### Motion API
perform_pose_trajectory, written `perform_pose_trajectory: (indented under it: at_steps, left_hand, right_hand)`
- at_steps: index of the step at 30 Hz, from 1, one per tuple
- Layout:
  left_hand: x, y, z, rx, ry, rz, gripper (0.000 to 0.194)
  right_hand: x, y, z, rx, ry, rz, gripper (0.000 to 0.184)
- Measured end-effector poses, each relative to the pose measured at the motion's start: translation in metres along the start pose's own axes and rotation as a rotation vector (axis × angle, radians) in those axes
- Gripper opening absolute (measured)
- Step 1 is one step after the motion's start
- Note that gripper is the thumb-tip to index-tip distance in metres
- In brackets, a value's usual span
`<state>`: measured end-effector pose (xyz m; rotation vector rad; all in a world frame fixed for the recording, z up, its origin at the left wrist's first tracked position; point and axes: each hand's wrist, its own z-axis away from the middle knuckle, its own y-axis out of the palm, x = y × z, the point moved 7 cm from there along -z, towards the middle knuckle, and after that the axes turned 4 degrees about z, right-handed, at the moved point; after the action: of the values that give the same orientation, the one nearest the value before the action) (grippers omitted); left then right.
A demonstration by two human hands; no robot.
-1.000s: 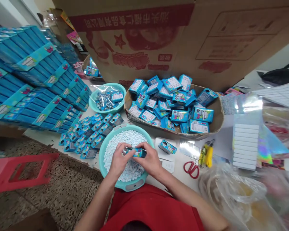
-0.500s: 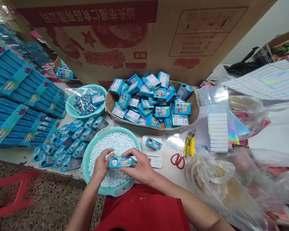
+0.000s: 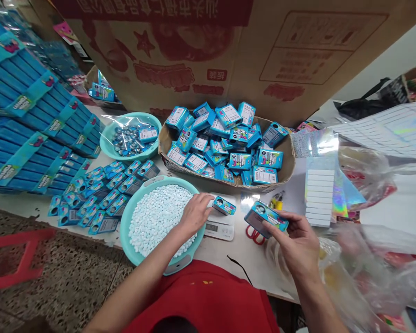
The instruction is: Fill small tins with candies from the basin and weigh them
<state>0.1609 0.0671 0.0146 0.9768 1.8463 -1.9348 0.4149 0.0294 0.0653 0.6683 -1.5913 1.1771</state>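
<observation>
Two hands in play, one left hand (image 3: 196,213), one right hand (image 3: 300,240), and here's one held tin (image 3: 267,220), with one second tin (image 3: 224,206) up on one scale (image 3: 221,231)! Basins, and it's two: one large basin (image 3: 126,233) of white pellets (image 3: 159,217), far too many to number, one smaller basin (image 3: 105,144) with one labelled tin (image 3: 148,135) among silver pieces (image 3: 126,147) too small to count. More than a dozen clustered tins (image 3: 104,222)! At least twenty heaped tins (image 3: 240,161) in one cardboard tray (image 3: 287,155)! One pair of red scissors (image 3: 254,235), one big carton (image 3: 239,55).
</observation>
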Motion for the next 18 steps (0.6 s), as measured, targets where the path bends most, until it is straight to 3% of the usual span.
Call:
perform_pose_trajectory:
  at_steps: [6,10,12,15,18]
  left_hand:
    - [-0.014,0.03,-0.026,0.228,0.082,-0.14,0.06]
    - [-0.02,0.052,-0.033,0.359,0.119,-0.178,0.042]
    - [-0.02,0.053,-0.034,0.352,0.06,-0.15,0.03]
    - [-0.013,0.021,-0.027,0.118,-0.101,0.018,0.031]
    - [-0.006,-0.04,0.005,-0.176,-0.178,0.185,0.035]
  right_hand:
    - [-0.026,-0.005,0.007,0.005,0.122,0.038,0.044]
    - [-0.031,-0.002,0.004,0.023,0.146,0.067,0.046]
    - [-0.033,-0.001,0.002,0.027,0.156,0.105,0.047]
    - [-0.035,0.006,0.001,0.019,0.169,0.144,0.05]
    - [-0.041,0.03,0.001,0.086,0.196,0.084,0.051]
